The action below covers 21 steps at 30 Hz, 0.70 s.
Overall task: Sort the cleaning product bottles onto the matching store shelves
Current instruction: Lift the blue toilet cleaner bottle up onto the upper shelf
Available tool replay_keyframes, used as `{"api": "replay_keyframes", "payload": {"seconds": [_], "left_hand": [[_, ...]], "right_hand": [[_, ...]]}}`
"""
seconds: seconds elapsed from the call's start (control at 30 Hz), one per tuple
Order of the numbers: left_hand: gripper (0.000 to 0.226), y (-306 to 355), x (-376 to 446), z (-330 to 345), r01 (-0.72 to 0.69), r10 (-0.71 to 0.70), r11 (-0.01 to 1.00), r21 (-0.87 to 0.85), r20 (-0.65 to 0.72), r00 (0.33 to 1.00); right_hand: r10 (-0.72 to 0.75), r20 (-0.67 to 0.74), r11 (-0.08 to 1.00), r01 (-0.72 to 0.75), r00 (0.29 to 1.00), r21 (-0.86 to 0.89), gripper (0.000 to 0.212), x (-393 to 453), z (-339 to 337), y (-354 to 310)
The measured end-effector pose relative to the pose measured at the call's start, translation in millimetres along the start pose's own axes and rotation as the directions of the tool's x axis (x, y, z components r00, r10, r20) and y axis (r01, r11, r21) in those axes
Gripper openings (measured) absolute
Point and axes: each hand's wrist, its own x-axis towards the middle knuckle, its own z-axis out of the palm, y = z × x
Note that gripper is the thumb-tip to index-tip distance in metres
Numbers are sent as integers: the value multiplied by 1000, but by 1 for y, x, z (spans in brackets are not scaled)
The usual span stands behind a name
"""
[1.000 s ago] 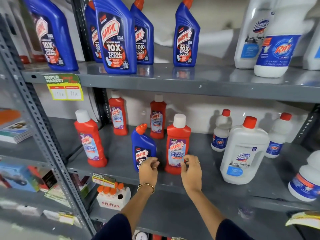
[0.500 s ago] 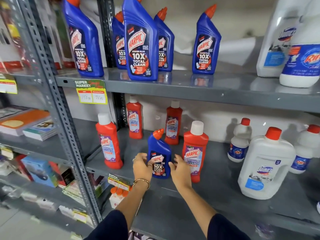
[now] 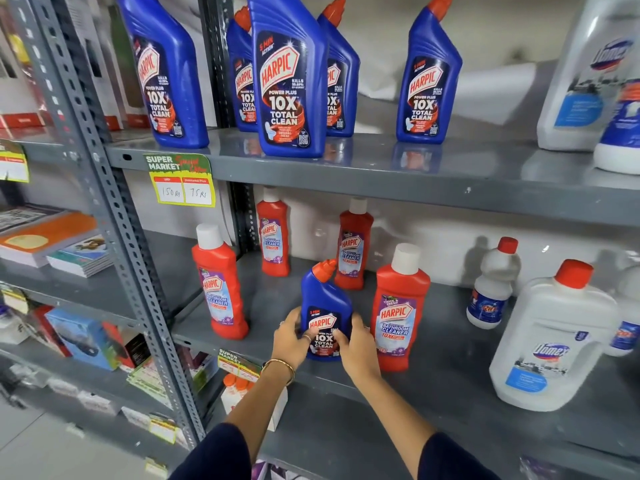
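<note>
A small blue Harpic bottle (image 3: 325,306) with an orange cap stands on the middle shelf (image 3: 433,375) among several red Harpic bathroom cleaner bottles (image 3: 398,306). My left hand (image 3: 291,337) grips its left side and my right hand (image 3: 356,348) grips its right side, fingers over the label. Several larger blue Harpic bottles (image 3: 287,81) stand on the top shelf (image 3: 381,174). White Domex (image 3: 550,337) and Rin bottles (image 3: 491,289) stand at the right of the middle shelf.
A grey perforated upright (image 3: 114,220) separates this rack from a left bay with books (image 3: 52,244) and boxes (image 3: 79,334). A yellow price tag (image 3: 181,180) hangs on the top shelf's edge. More white bottles (image 3: 588,74) stand top right. A white box (image 3: 242,393) sits on the lower shelf.
Both hands moved from in front of the red bottle leftward onto the small blue Harpic bottle and closed on its sides. The view has shifted closer and to the left.
</note>
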Motion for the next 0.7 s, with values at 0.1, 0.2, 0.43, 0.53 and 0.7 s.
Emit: {"api": "replay_keyframes", "payload": {"seconds": [0.1, 0.2, 0.43, 0.53, 0.7], "left_hand": [[39, 0, -10, -1, -6, 5, 1000, -11, -22, 1000], [38, 5, -24, -2, -42, 42, 999, -20, -35, 999], [38, 59, -52, -20, -200, 194, 976, -90, -70, 979], [38, 96, -70, -27, -305, 293, 944, -124, -105, 950], [37, 156, -92, -34, -485, 459, 857, -174, -170, 872]], "right_hand": [[-3, -4, 1000, 3, 1000, 20, 39, -11, -3, 0], [-30, -29, 998, 31, 999, 51, 40, -25, -10, 0], [-209, -223, 964, 239, 952, 117, 44, -58, -49, -28], [-293, -349, 920, 362, 890, 152, 46, -74, -76, -49], [-366, -465, 873, 470, 806, 128, 49, -82, -127, -85]]}}
